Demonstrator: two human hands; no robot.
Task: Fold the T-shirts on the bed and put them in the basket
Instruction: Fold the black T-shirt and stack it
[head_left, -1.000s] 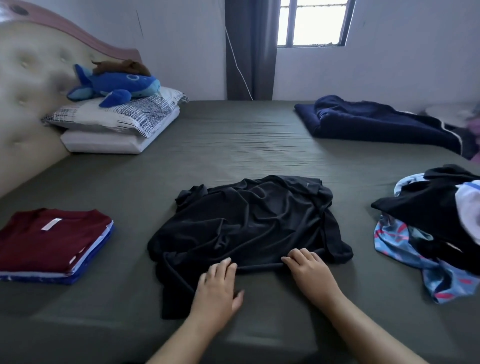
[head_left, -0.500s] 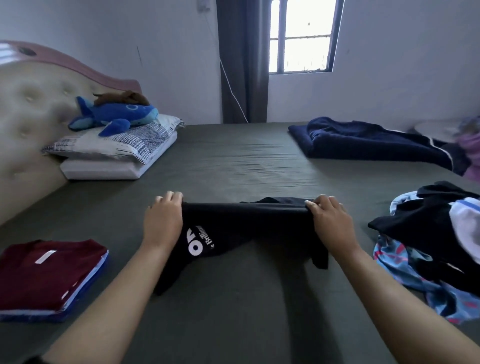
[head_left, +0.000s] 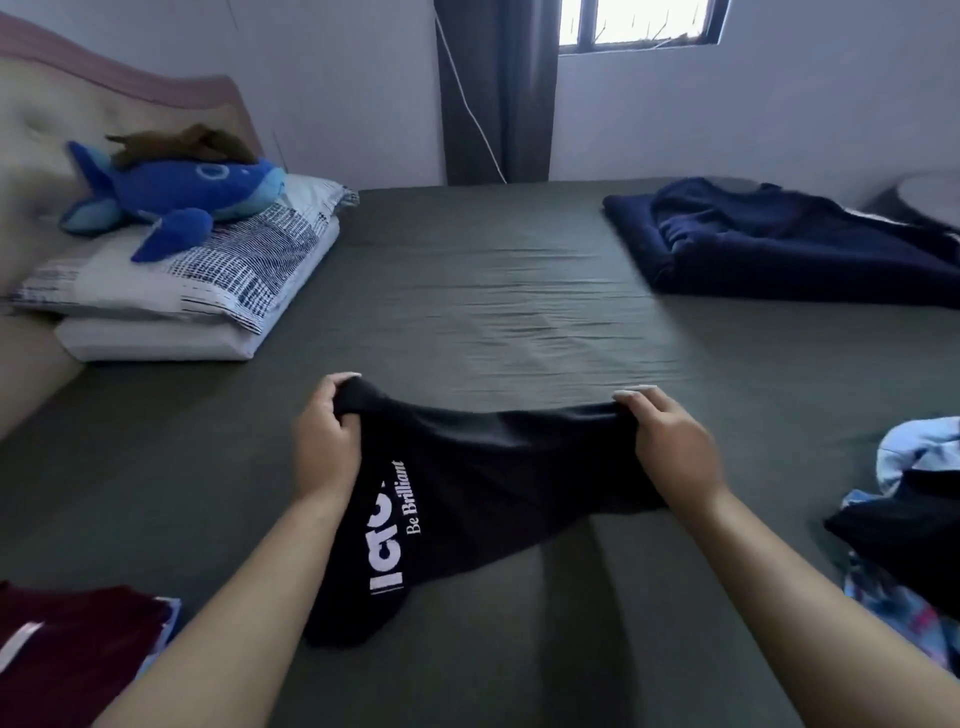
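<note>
Maroon cloth topped the folded stack (head_left: 78, 649) at the bed's near left corner, its edges squared, a fair sign of how the rest should finish. To its right the left hand (head_left: 324, 441) curled round one top corner of the black shirt (head_left: 467, 493), fingers over the hem and thumb beneath. The shirt hung in the air between both hands, over the middle of the bed (head_left: 493, 291), its lower end trailing to the sheet with white lettering showing. The right hand (head_left: 670, 447) pinched the other top corner in the same way, so the upper edge ran nearly taut. The fabric looked thin, light and limp; it sagged wherever it was unsupported and would likely keep no crease unaided. Corners and hem seemed the right places to hold, since a grip mid-panel would only bunch it. Laid flat and smoothed, it should fold without effort. Farthest right lay the unfolded pile (head_left: 904, 525), black over pale blue print, just as soft and apt to tangle. No basket was in view.
</note>
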